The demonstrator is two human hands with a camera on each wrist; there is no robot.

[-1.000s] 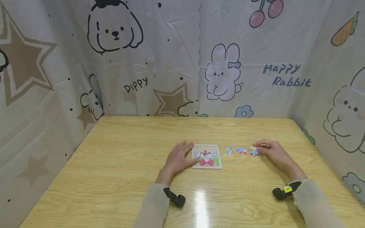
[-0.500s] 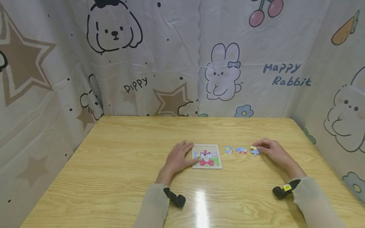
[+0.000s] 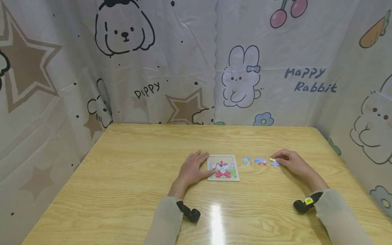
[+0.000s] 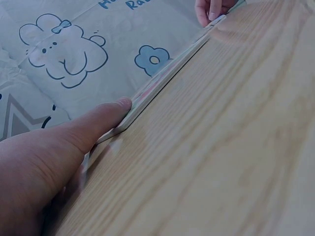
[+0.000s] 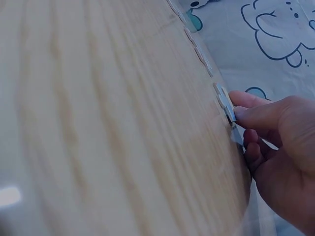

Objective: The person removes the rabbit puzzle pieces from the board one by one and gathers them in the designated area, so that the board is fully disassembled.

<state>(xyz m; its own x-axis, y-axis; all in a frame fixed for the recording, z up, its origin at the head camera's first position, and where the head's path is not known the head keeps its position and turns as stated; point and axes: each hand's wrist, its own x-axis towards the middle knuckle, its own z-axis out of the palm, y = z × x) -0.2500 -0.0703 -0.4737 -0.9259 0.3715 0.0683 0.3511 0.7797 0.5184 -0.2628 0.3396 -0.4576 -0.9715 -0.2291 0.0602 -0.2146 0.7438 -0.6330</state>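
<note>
In the head view a square jigsaw puzzle board (image 3: 223, 157) with a pale rim and a pink cartoon animal picture lies flat on the table. My left hand (image 3: 192, 169) rests at its left side, fingers extended, the thumb laid over the near-left part; the left wrist view shows that thumb (image 4: 106, 118) on the board's edge. To the right, two loose puzzle pieces lie in a row, a flowered one (image 3: 246, 160) and a blue-and-red one (image 3: 260, 161). At the row's right end my right hand (image 3: 292, 163) pinches a blue-and-yellow puzzle piece (image 3: 275, 162) between thumb and fingers, low at the tabletop.
The wood-grain table (image 3: 128, 177) reaches back to a patterned curtain (image 3: 183, 68) that hangs behind and along both sides. Dark cameras sit on both wrists, the left one (image 3: 191, 214) and the right one (image 3: 301, 206) close over the table.
My right hand has shifted slightly to the right with the blue-and-yellow puzzle piece, widening its gap from the middle piece. The left hand stays on the board. The head view has tilted a little.
</note>
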